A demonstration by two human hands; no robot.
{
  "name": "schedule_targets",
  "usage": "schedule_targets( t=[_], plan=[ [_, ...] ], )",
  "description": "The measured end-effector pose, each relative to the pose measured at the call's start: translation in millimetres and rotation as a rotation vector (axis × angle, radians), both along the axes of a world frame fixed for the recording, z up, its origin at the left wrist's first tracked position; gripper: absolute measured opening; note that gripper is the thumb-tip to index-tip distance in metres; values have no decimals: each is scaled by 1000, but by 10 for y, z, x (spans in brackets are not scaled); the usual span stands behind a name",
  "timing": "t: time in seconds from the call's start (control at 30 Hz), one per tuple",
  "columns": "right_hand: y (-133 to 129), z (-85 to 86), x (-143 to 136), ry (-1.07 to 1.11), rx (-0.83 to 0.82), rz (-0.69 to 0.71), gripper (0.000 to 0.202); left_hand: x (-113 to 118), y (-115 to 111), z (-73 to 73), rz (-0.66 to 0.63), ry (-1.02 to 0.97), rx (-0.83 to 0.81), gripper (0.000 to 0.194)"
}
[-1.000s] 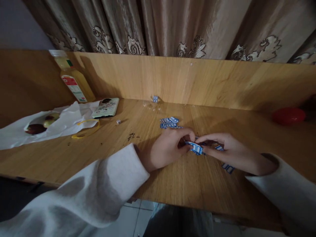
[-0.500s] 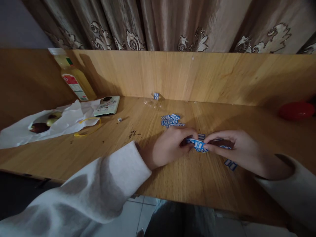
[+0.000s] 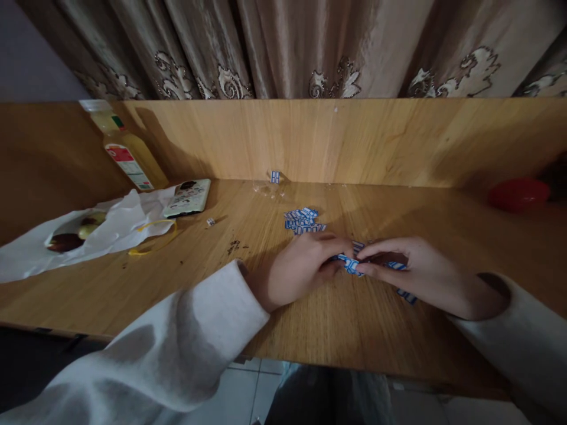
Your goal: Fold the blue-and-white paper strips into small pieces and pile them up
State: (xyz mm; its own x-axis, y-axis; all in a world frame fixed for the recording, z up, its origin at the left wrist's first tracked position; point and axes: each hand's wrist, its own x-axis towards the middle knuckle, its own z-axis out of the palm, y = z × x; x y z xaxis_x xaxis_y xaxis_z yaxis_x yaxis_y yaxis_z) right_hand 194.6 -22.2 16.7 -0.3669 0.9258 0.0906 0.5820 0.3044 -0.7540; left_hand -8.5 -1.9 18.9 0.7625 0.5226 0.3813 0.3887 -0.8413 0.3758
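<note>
Between my two hands is a small flat blue-and-white piece (image 3: pixel 349 264) printed with window-like frames. My left hand (image 3: pixel 305 262) pinches its left end, fingers curled over it. The fingertips of my right hand (image 3: pixel 411 268) close on its right end. A loose pile of similar pieces (image 3: pixel 302 219) lies just beyond my left hand. More such pieces lie partly hidden behind and under my right hand, one of them a two-pane piece (image 3: pixel 406 296) near its wrist side.
A single blue-and-white piece (image 3: pixel 275 176) stands against the back board. At left are a bottle (image 3: pixel 133 156), white paper (image 3: pixel 128 218) with fruit, a patterned flat case (image 3: pixel 188 198), a yellow loop (image 3: pixel 153 227) and a small die (image 3: pixel 211 222). A red round object (image 3: pixel 519 195) sits at right.
The view has shifted slightly, so things sit a little lower and further left. Both hands still hold the piece, which has tilted a little between my fingertips.
</note>
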Motion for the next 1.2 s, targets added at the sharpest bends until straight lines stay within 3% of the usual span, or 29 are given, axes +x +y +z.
schedule_targets(
  t=[0.3,0.5,0.6,0.77,1.0,1.2],
  plan=[
    [-5,18,6,-28,204,85,17,4,9,6,-3,-13,14,13],
    [112,85,312,-81,452,-154,22,4,24,-17,-11,-37,-1,13],
    [222,14,308,-151,379,-113,31,11,25,-21,-15,-20,13,12],
    [342,-45,122,-168,203,105,17,14,19,-11,11,9,28,13],
    [330,6,175,-38,54,72,8,10,18,-4,9,28,17,14],
    [270,45,260,198,9,-7,25,11,21,-9,-16,-3,11,11]
  ],
)
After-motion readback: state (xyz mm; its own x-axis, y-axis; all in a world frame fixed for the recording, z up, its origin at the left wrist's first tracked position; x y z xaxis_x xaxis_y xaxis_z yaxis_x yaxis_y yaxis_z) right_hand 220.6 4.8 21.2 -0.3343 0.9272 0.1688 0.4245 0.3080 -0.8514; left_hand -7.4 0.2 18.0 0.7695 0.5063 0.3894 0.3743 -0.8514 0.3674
